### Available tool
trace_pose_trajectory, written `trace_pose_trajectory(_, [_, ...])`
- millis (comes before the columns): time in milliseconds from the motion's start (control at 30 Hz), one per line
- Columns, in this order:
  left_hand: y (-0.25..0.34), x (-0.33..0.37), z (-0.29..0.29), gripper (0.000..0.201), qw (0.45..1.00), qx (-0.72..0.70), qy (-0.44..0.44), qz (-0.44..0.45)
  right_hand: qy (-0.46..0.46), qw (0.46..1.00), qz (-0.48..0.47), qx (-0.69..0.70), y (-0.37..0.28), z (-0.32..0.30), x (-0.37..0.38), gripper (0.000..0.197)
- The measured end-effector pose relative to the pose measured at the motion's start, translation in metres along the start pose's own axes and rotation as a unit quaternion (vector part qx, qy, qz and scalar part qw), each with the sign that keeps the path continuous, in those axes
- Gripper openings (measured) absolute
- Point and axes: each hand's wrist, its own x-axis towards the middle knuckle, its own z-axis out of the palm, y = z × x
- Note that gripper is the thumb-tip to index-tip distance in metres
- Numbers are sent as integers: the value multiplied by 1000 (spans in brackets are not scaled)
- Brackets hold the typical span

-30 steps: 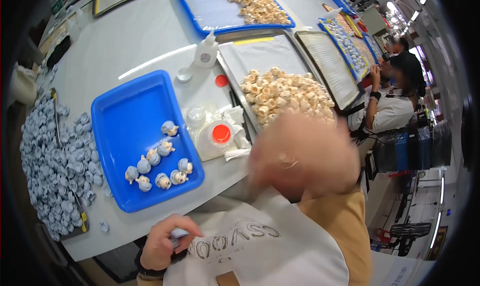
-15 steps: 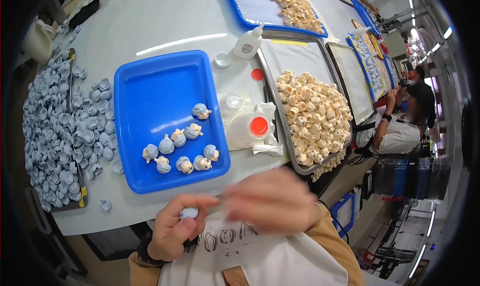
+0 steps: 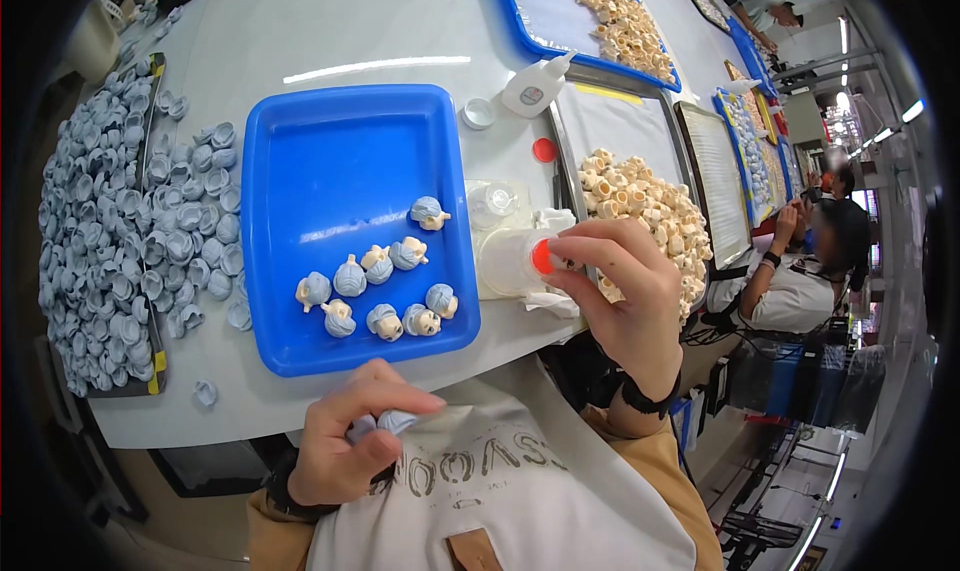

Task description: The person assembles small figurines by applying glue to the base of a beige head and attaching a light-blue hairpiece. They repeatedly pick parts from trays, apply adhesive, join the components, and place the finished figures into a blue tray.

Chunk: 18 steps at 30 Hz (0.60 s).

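Observation:
My left hand (image 3: 355,436) is closed round pale blue-grey doll hair pieces; one curved shell (image 3: 397,421) shows below the forefinger, and a second bit of the same colour shows beside it. My right hand (image 3: 625,296) pinches a small cream doll head (image 3: 570,264) with dark marks, mostly hidden by the fingers. It is beside the red-capped clear bottle (image 3: 508,262), in front of the metal tray (image 3: 567,141) of cream doll heads (image 3: 645,206). Several doll heads wearing blue-grey hair (image 3: 385,322) lie in the blue tray (image 3: 340,136).
Loose blue-grey hair shells (image 3: 100,231) are heaped at the left, with one stray shell (image 3: 205,393) near the table edge. A white squeeze bottle (image 3: 535,86), a small round dish (image 3: 478,114) and a red lid (image 3: 543,151) stand behind the clear bottle. Another person (image 3: 800,271) sits at the right.
My right hand has moved right and away from my left hand, to beside the red-capped bottle. My left hand still holds the hair pieces, with more of one showing. The view has shifted slightly.

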Motion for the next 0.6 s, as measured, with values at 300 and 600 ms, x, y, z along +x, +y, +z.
trace_pose_trajectory(300, [9, 1, 10, 34, 988, -127, 72, -50, 54, 998, 28, 21, -6, 3, -17, 25])
trace_pose_trajectory(600, [-9, 3, 9, 39, 996, -75, 43, 40, 12, 954, -68, 292, -53, 3, -29, 32])
